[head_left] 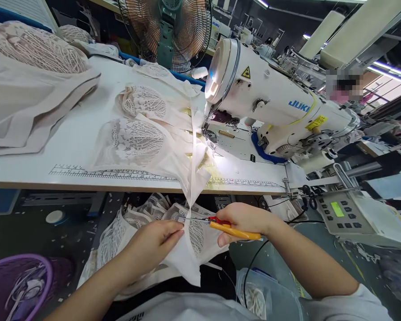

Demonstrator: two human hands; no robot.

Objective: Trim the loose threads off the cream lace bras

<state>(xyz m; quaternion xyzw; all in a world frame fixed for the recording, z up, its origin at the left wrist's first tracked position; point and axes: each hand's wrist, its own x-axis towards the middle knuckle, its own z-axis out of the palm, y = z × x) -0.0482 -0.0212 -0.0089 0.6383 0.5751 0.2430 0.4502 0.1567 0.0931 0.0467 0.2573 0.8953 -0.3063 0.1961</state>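
My left hand [150, 245] is closed, thumb and fingers pinching the edge of a white lace bra piece [175, 261] over my lap. In my right hand [245, 217] are small scissors [235, 231] with orange and red handles. Their blades lie across a narrow white strip [193, 151] just above my left fingertips; whether they are parted I cannot tell. Upward from there, the strip runs over the table edge to the sewing machine [254, 89]. Joined lace bra cups [137, 142] lie on the table left of the needle area.
A stack of lace pieces [36, 84] lies at the table's left. Behind stands a fan [167, 35]. Below are a purple basket [50, 285] and a clear plastic bin [284, 294]. A control box [354, 218] is at right. A printed ruler [153, 177] follows the table edge.
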